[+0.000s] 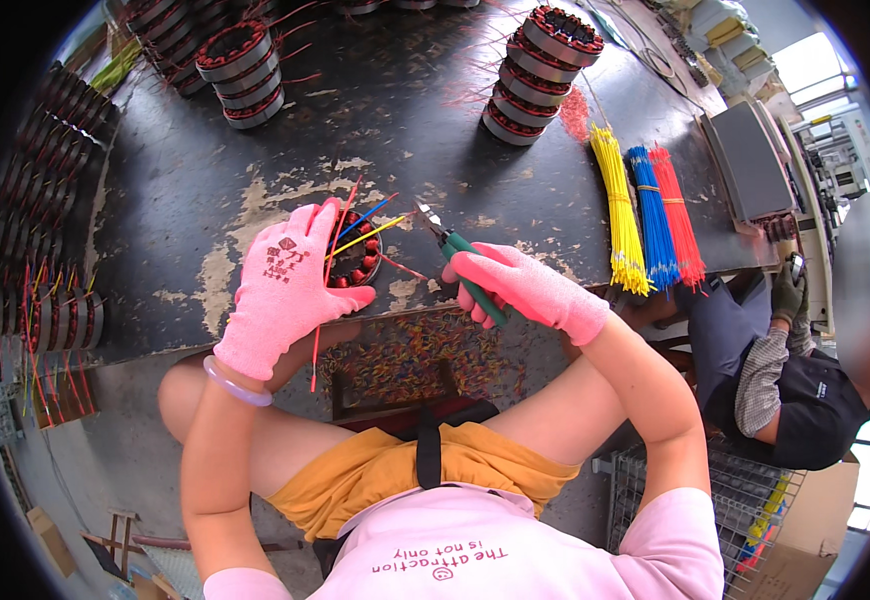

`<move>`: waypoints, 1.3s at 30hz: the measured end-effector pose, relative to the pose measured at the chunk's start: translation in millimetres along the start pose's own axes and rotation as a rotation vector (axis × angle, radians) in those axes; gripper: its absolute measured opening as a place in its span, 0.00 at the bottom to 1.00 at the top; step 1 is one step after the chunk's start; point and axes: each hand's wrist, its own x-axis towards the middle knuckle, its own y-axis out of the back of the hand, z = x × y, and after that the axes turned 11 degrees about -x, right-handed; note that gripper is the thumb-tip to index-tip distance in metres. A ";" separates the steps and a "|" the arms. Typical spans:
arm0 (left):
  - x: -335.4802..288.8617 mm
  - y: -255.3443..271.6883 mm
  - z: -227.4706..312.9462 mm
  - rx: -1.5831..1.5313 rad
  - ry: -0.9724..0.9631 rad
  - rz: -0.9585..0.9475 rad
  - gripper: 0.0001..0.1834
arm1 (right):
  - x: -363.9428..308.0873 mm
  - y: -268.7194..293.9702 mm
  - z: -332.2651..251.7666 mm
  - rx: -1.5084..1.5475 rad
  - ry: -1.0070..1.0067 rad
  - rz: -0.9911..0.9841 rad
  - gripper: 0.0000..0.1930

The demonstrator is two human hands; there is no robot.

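My left hand (285,285), in a pink glove, grips a motor stator (367,262) by its left side, with the thumb at its near rim. Red copper windings ring the stator's inside. A blue wire (375,208), a yellow wire (370,236) and a red wire (353,195) stick out by my fingers. Just to the right, my gloved right hand (520,285) is closed round green-handled cutting pliers (461,243). Their metal jaws point up and left, close to the yellow wire's tip but apart from the stator. Part of the stator is hidden under my left hand.
Stacked stators (540,75) stand at the back, beside another stack (243,75) to the left. Bundles of yellow wires (617,215), blue wires (653,220) and red wires (677,215) lie at right. Wire scraps (415,355) sit below the table edge. A person (795,380) sits at right.
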 end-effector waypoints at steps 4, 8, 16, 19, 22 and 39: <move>2.2 3.1 7.3 0.001 0.103 -0.056 0.53 | 4.1 2.5 7.6 0.071 0.016 0.039 0.27; 4.5 -3.2 24.0 0.126 0.348 -0.007 0.52 | -7.2 6.9 22.0 0.394 -0.046 -0.092 0.29; 3.2 13.2 7.8 -0.022 0.340 -0.118 0.57 | -10.3 -7.3 21.9 0.366 -0.094 -0.227 0.32; 0.8 22.9 -4.8 -0.074 0.268 -0.143 0.58 | -1.4 -10.5 22.2 0.374 -0.063 -0.244 0.33; 3.5 18.2 5.2 -0.038 0.308 -0.133 0.56 | 3.9 -11.3 12.8 0.319 -0.075 -0.218 0.33; -6.3 7.0 -4.2 0.080 0.249 0.017 0.50 | -5.3 -6.5 0.2 0.152 -0.061 0.000 0.33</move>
